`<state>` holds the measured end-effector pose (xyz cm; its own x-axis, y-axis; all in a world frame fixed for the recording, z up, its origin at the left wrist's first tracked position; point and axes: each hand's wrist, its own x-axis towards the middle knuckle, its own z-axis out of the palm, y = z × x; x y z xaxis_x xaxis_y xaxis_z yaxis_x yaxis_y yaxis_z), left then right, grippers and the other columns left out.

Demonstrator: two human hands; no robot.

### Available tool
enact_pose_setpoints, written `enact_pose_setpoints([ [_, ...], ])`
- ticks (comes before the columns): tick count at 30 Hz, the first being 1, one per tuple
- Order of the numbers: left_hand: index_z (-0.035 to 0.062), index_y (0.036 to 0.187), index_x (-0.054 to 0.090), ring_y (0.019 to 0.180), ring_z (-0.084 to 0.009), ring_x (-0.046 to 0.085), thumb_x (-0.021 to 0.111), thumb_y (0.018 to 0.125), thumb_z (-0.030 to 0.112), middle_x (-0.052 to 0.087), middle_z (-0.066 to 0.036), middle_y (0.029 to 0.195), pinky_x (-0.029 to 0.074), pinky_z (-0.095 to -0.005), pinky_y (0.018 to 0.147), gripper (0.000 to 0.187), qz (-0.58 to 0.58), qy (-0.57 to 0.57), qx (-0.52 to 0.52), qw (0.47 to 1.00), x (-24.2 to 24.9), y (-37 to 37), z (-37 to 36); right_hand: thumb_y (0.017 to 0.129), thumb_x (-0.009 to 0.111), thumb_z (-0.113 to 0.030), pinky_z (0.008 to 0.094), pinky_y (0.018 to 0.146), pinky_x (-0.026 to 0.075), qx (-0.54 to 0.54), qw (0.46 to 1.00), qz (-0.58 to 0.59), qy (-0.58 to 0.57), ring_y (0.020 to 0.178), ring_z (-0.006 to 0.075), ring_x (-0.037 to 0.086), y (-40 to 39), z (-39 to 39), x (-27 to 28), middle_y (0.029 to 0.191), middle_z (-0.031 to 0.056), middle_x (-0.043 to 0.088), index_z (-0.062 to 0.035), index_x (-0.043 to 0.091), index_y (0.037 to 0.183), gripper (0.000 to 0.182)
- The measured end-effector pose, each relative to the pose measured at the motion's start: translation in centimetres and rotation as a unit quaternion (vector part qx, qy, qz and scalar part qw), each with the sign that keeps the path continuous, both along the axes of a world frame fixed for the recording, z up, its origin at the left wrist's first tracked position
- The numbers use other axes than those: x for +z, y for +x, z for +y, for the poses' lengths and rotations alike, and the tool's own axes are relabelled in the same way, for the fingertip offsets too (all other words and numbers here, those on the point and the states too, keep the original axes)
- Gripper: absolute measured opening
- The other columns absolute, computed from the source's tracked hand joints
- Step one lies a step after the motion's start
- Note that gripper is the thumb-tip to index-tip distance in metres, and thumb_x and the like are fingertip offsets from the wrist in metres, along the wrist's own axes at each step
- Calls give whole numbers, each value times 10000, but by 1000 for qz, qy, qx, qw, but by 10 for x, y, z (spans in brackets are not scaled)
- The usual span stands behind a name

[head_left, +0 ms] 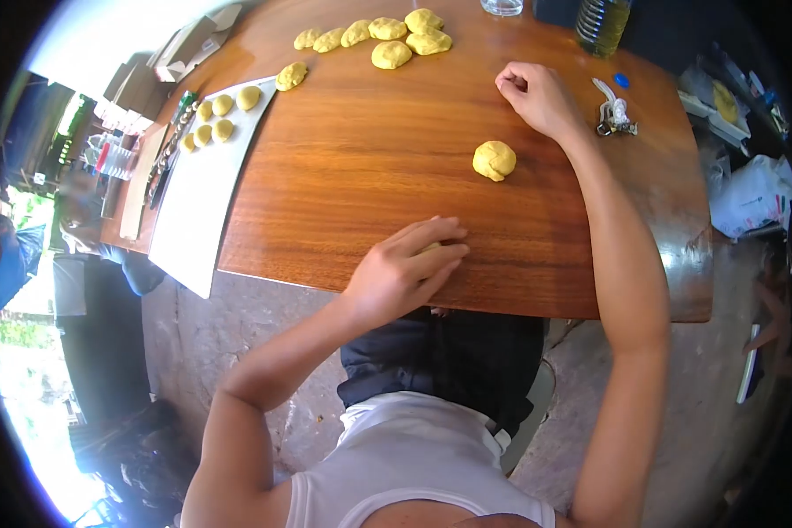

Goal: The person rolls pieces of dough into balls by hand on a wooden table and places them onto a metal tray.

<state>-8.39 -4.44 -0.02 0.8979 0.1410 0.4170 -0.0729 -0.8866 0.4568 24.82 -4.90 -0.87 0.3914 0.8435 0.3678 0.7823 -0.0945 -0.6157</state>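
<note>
My left hand [407,267] lies cupped on the wooden table near its front edge. A bit of yellow dough [432,247] shows between its fingers; most of that piece is hidden under the hand. My right hand [539,95] rests farther back with its fingers curled in a loose fist, and nothing is visible in it. Just below and left of it sits a rough yellow dough ball [494,161], apart from both hands. Several uneven lumps of the same dough [387,29] lie along the back of the table. Smaller smooth dough balls [223,105] stand in two rows on a white board [204,189].
The wooden table [352,167] ends close to my lap. At back right are a bottle of yellowish liquid [602,26], a glass [502,7], a blue cap [621,80] and white cord with keys [614,113]. A plastic bag [754,198] stands beyond the right edge.
</note>
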Motion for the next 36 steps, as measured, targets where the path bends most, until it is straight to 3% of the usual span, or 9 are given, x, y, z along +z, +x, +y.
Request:
enact_pose_setpoints([
  [5, -4, 1137, 750, 976, -236, 756, 643, 998, 90, 778, -146, 1071, 594, -362, 900, 199, 25, -195, 209, 958, 16, -11, 32, 925, 651, -206, 426, 728, 552, 2, 1000, 5, 31, 837, 329, 733, 0, 3, -5, 898, 148, 757, -50, 736, 969, 183],
  [8, 24, 1416, 601, 1461, -343, 450, 480, 1101, 264, 566, -215, 1485, 311, -456, 1224, 414, 94, 37, 118, 988, 18, -1, 64, 917, 653, -200, 433, 735, 552, 0, 1000, 1, 18, 840, 334, 732, -1, -1, -2, 901, 151, 757, -48, 735, 969, 181],
  [9, 33, 1514, 497, 1561, -356, 244, 387, 1119, 317, 410, -214, 1612, 119, -471, 1283, 499, 140, -34, 118, 982, 16, -4, 69, 914, 653, -198, 434, 736, 552, 3, 1000, -7, 15, 839, 335, 731, -2, -2, 0, 900, 153, 757, -46, 734, 970, 181],
  [13, 23, 1503, 496, 1542, -370, 296, 446, 1102, 320, 448, -191, 1593, 172, -491, 1268, 501, 8, -180, 144, 973, -1, -14, 78, 909, 654, -184, 426, 736, 551, -7, 1000, -9, 8, 847, 336, 728, -4, -4, 0, 911, 156, 755, -45, 732, 975, 173],
  [18, 27, 1480, 534, 1517, -389, 349, 615, 1010, 217, 417, -228, 1604, 283, -470, 1235, 513, 9, -96, 112, 989, 18, -18, 67, 911, 657, -178, 417, 736, 555, 1, 999, -6, 31, 838, 328, 725, -2, 0, -4, 909, 151, 754, -42, 727, 967, 163],
  [19, 48, 1397, 623, 1464, -391, 437, 699, 939, 159, 495, -219, 1544, 396, -457, 1178, 478, 24, -28, 111, 993, 22, -8, 50, 911, 657, -178, 417, 736, 555, 4, 1000, -6, 31, 838, 328, 725, -1, 0, -5, 909, 151, 754, -42, 727, 967, 163],
  [23, 19, 1249, 716, 1333, -348, 584, 701, 942, 129, 639, -175, 1394, 491, -414, 1100, 327, 25, 48, 120, 991, 5, 23, 65, 938, 653, -179, 387, 723, 536, 7, 1000, 3, 29, 793, 270, 696, -4, 0, -3, 860, 131, 732, -24, 710, 965, 166],
  [24, 19, 1249, 716, 1333, -348, 584, 701, 942, 129, 639, -175, 1394, 491, -414, 1100, 327, 23, 48, 118, 992, 3, 29, 69, 961, 648, -172, 357, 702, 515, -1, 999, -11, 31, 745, 212, 667, -4, -2, -3, 809, 109, 711, -5, 690, 959, 172],
  [36, -9, 1264, 697, 1328, -378, 582, 647, 953, 68, 628, -216, 1394, 486, -428, 1112, 325, 28, 49, 141, 988, 2, 26, 85, 959, 644, -152, 349, 693, 515, 2, 1000, -13, 20, 737, 214, 666, -2, 0, -4, 810, 107, 710, -2, 692, 954, 157],
])
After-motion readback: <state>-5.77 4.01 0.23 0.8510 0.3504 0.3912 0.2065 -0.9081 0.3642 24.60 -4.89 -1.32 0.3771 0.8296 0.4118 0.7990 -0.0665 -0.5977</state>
